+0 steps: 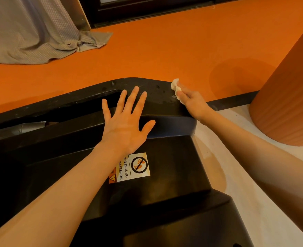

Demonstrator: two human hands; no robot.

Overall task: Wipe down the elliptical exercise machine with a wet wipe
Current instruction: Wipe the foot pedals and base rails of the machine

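Orange floor [147, 56] around the black elliptical machine [165, 175], both your hands on its housing

The wet wipe [176, 87] sits bunched at the machine's dusty far right corner, with your right hand [191, 100] holding it against the black plastic; how your fingers wrap it is hard to tell from here. Your left hand [125, 125] lies flat beside it, fingers spread and holding nothing, just above the "no stepping" warning sticker [131, 168]. A grey curtain [31, 31] pools at far left, an orange column [289, 95] stands at right
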